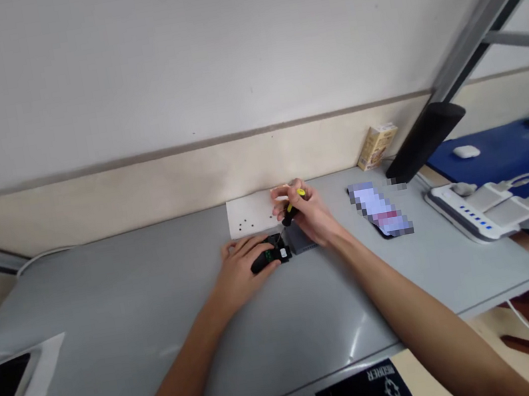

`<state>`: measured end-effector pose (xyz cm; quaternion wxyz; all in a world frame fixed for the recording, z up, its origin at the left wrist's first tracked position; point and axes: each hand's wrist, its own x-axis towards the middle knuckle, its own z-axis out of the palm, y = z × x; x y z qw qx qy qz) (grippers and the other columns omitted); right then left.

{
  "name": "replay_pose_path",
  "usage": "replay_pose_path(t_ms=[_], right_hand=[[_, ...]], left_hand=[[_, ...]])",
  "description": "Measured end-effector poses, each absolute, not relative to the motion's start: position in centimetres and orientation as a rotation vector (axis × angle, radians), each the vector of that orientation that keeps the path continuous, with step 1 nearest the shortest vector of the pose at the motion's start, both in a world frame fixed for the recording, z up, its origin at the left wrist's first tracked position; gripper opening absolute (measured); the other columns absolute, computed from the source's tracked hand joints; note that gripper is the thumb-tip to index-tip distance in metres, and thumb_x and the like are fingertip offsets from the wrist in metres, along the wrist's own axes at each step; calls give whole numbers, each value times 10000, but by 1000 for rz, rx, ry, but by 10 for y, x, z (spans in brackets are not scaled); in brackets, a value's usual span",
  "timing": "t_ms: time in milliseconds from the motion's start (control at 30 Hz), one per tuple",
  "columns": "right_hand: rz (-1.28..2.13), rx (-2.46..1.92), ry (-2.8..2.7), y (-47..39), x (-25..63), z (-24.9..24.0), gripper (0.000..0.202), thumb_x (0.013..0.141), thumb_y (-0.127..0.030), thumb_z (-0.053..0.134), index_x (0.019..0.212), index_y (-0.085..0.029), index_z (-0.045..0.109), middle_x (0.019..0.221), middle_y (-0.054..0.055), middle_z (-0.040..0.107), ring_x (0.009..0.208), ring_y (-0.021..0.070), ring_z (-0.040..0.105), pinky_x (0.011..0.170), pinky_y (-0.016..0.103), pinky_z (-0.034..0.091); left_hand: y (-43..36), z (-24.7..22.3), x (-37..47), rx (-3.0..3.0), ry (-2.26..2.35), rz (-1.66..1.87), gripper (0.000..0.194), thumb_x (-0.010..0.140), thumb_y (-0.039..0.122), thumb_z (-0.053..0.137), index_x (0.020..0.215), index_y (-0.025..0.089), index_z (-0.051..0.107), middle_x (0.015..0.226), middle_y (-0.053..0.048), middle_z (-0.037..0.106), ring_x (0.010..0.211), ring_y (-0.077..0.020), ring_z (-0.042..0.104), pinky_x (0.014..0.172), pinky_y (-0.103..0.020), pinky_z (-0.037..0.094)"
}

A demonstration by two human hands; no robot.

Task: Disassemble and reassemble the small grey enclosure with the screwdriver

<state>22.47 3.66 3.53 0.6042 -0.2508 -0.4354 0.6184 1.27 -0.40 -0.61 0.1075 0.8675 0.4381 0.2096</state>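
My left hand is wrapped over a small black device on the grey desk, pinning it down; some green and a small white patch show on the device, whose exact kind I cannot make out. In my right hand is a black and yellow screwdriver, tilted with its thin shaft pointing down at the device. Whether the tip touches a screw is too small to tell. A dark grey flat box lies beside the device, partly under my right hand. Behind, several tiny black pieces, probably screws, lie on white paper.
To the right lie a phone and a white power strip with plugs and cables. A drink carton and a black cylinder stand near the wall. At the left edge is a dark-screened tablet-like object on white paper.
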Motion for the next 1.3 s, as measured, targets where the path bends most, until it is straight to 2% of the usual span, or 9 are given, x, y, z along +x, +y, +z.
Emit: replay_pose_path(t_ms=[133, 300, 467, 700, 833, 967, 1067, 1200, 1300], right_hand=[[1239, -703, -1067, 33, 215, 36, 481, 845, -591, 729, 813, -258, 382, 679, -73, 508, 505, 94, 491, 545, 264, 393], [1358, -647, -966, 33, 211, 42, 481, 924, -732, 478, 886, -257, 549, 776, -11, 494, 605, 127, 477, 606, 295, 440], [1421, -632, -953, 32, 215, 43, 331, 888, -568, 666, 875, -246, 593, 969, 27, 588, 836, 153, 596, 765, 305, 492], [1345, -676, -974, 32, 213, 41, 452, 837, -632, 715, 806, -267, 450, 650, -63, 404, 510, 107, 345, 503, 277, 332], [1445, -620, -950, 30, 213, 45, 425, 923, -681, 543, 938, -265, 633, 751, -3, 515, 653, 147, 498, 633, 322, 449], [1455, -598, -945, 27, 217, 47, 288, 855, -515, 739, 870, -252, 622, 1012, 21, 630, 870, 164, 630, 772, 335, 501], [1424, -653, -974, 26, 216, 47, 395, 808, -485, 803, 811, -251, 485, 854, -26, 614, 653, 118, 570, 615, 284, 456], [1346, -661, -1001, 28, 213, 46, 410, 882, -598, 680, 818, -260, 457, 582, -87, 363, 466, 89, 295, 463, 250, 290], [1436, -612, -996, 30, 216, 45, 413, 940, -664, 525, 929, -255, 585, 669, -41, 449, 550, 111, 423, 553, 273, 408]], left_hand=[[-5, -6, 12, 2543, 1281, 621, 223, 978, 433, 633, 1149, 306, 698, 1391, -30, 655, 1290, -264, 575, 1137, -501, 311], [-6, -5, 11, 2527, 1279, 630, 238, 961, 414, 652, 1163, 298, 698, 1383, -41, 657, 1284, -271, 578, 1145, -507, 324], [-7, -6, 12, 2501, 1304, 628, 254, 955, 414, 672, 1186, 309, 680, 1401, -27, 647, 1307, -271, 561, 1134, -507, 322], [-7, -3, 13, 2505, 1295, 581, 240, 978, 434, 641, 1181, 315, 689, 1410, -8, 646, 1319, -269, 549, 1126, -502, 317], [-8, -2, 14, 2504, 1296, 576, 223, 980, 429, 642, 1157, 300, 689, 1424, -14, 638, 1322, -265, 544, 1105, -496, 330], [-8, -5, 16, 2492, 1301, 606, 210, 971, 427, 654, 1122, 285, 693, 1412, -13, 645, 1319, -264, 546, 1115, -492, 324], [-7, -6, 18, 2477, 1306, 617, 224, 961, 428, 669, 1130, 284, 698, 1419, -21, 642, 1328, -271, 540, 1127, -497, 311], [-8, -5, 19, 2478, 1300, 610, 207, 957, 410, 678, 1126, 293, 703, 1412, -19, 648, 1315, -268, 555, 1136, -495, 302], [-8, -3, 17, 2488, 1296, 608, 196, 957, 400, 676, 1119, 293, 706, 1403, -23, 652, 1299, -272, 570, 1130, -491, 317]])
